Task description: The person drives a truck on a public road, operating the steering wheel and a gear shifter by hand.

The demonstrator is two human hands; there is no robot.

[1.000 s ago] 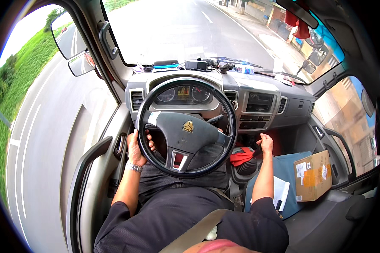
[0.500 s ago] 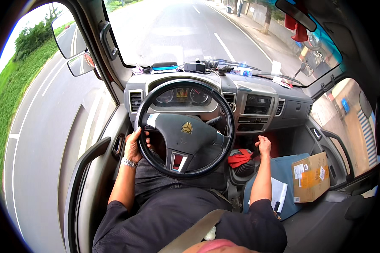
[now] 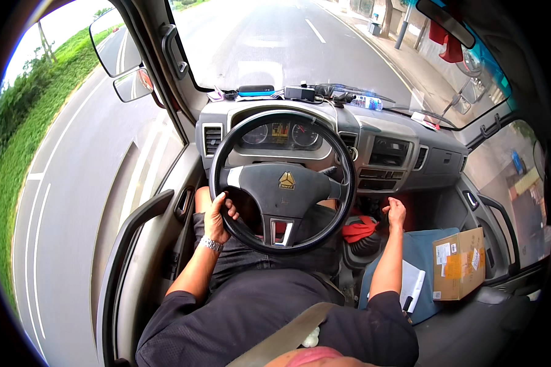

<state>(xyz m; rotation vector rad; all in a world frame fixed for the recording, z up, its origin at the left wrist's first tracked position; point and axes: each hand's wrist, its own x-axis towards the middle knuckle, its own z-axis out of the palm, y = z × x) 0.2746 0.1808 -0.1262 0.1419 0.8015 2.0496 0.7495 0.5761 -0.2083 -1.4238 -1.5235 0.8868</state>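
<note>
My left hand (image 3: 219,217) is closed around the lower left of the black steering wheel's (image 3: 297,189) rim, with a metal-band watch (image 3: 212,244) on that wrist. The wheel's spokes sit close to level. My right arm reaches forward, and my right hand (image 3: 396,214) is curled closed at the top of the gear lever (image 3: 381,227); the knob is hidden by the fingers. A red cloth (image 3: 359,230) is draped beside the lever, above its ribbed dark boot (image 3: 365,246).
A cardboard box (image 3: 459,264) with orange tape lies on the blue-grey passenger seat cover (image 3: 431,241), beside white papers (image 3: 412,284). A bottle (image 3: 368,103) and small devices sit on the dashboard (image 3: 404,127). Ahead runs a marked road (image 3: 281,30); side mirrors (image 3: 116,43) show at left.
The cab has shifted rightward in view, and the roadside outside has moved past. My left hand sits slightly lower on the rim; my right hand stays at the lever.
</note>
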